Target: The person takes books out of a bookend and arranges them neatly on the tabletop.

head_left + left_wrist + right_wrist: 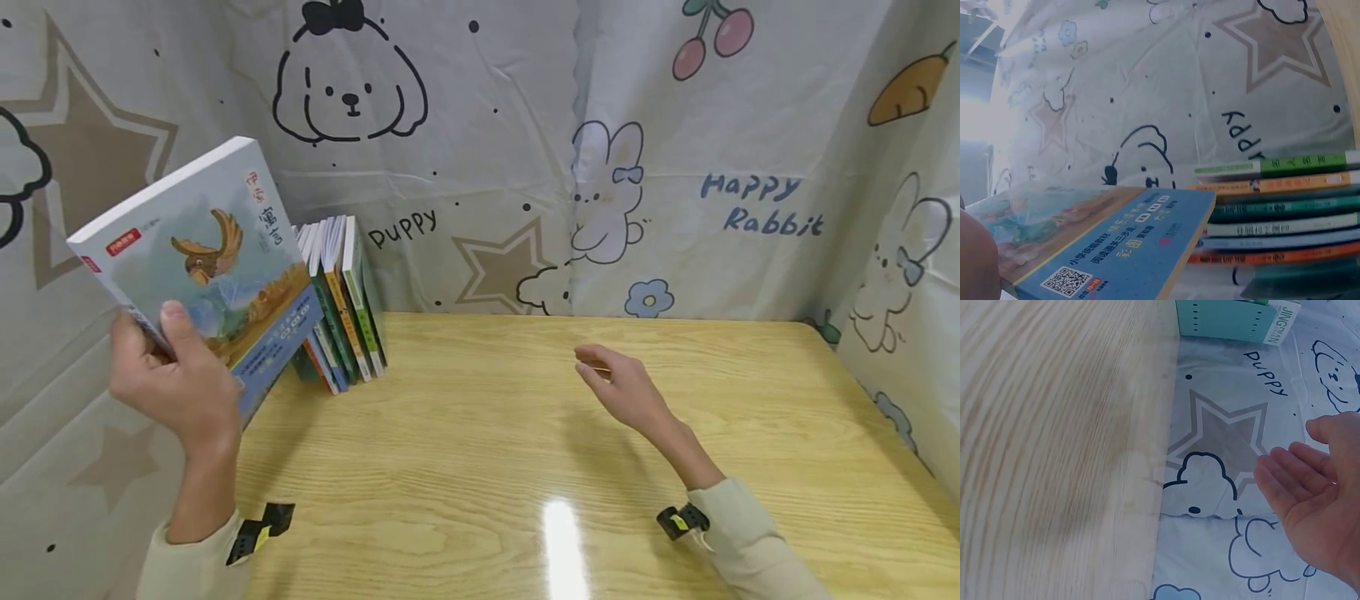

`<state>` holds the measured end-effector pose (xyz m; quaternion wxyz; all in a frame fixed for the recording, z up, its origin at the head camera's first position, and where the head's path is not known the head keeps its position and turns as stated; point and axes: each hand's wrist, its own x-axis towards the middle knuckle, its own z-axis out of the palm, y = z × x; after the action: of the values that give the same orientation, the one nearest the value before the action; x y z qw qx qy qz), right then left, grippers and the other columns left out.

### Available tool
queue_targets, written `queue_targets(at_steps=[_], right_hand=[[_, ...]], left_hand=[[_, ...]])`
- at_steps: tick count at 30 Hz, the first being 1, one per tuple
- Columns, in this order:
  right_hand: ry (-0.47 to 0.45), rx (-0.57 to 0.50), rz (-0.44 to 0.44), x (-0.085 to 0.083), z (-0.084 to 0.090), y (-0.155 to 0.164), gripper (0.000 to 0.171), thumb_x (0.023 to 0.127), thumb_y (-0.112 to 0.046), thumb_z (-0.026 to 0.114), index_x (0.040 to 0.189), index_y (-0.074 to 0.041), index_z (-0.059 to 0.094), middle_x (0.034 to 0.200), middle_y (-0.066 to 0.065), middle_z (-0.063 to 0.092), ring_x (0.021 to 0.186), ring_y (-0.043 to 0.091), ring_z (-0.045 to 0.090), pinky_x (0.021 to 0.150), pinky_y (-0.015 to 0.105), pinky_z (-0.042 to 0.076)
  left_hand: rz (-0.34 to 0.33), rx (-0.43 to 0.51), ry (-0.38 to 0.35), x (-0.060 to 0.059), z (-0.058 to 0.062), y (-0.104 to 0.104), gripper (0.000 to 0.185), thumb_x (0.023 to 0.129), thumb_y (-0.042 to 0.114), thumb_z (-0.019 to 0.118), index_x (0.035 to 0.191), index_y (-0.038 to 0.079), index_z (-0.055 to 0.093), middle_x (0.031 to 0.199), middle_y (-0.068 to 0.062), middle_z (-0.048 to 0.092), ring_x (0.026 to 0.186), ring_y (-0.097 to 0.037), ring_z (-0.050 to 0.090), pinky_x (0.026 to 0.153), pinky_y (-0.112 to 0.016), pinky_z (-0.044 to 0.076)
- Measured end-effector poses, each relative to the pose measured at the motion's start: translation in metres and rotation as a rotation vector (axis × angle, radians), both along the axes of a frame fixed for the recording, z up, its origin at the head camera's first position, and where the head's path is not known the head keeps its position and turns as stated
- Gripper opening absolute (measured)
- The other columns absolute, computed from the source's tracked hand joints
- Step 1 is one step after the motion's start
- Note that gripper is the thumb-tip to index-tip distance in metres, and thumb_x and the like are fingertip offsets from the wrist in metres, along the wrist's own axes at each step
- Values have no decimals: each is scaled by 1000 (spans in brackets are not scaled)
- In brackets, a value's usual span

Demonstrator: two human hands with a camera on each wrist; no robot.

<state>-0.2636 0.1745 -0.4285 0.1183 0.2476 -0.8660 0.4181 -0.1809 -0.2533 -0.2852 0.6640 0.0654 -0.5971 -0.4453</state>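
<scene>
At nine o'clock the left hand (pixel 176 379) pinches the Aesop's Fables paperback (pixel 213 258) aloft by its edge, presumably for firm control, while at four o'clock the right hand (pixel 628 392) hovers, relaxed and empty.

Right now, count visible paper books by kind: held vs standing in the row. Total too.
Light-blue illustrated paperback, held in the bare left hand: 1
Standing books with multicoloured spines: 6 visible
Total: 7

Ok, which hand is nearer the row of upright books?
Left: the left hand, gripping a book, is left of the row; the right hand hovers farther off, on its other side.
</scene>
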Motion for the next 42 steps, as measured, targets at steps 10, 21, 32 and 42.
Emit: queue_targets(at_steps=[10, 21, 32, 42], right_hand=[[-40, -81, 39, 6, 12, -16, 32, 103, -19, 60, 129, -2, 63, 123, 15, 67, 109, 27, 66, 90, 42, 54], [-88, -182, 163, 17, 34, -45, 32, 102, -16, 60, 130, 0, 63, 125, 16, 65, 113, 26, 64, 93, 38, 52], [-170, -272, 301, 15, 45, -84, 44, 100, -13, 63, 140, 3, 54, 135, 18, 59, 119, 29, 61, 96, 37, 51], [-280, -347, 483, 10, 43, -99, 49, 102, -23, 60, 143, 2, 50, 124, 19, 64, 105, 27, 66, 83, 37, 55]], left_hand=[[-170, -18, 5, 1, -1, 22, 13, 96, 9, 61, 96, 4, 73, 75, 2, 62, 58, -7, 45, 57, -18, 31], [-521, 64, -57, 4, -13, 47, 19, 98, 4, 62, 112, -4, 72, 92, -11, 72, 62, -12, 52, 51, -18, 33], [-807, 157, -149, 6, -24, 73, 21, 101, 6, 59, 114, -8, 68, 87, -4, 68, 72, -12, 55, 60, -19, 43], [-919, 178, -221, -1, -29, 90, 15, 102, 5, 57, 92, -2, 65, 72, 0, 53, 65, -9, 48, 62, -19, 46]])
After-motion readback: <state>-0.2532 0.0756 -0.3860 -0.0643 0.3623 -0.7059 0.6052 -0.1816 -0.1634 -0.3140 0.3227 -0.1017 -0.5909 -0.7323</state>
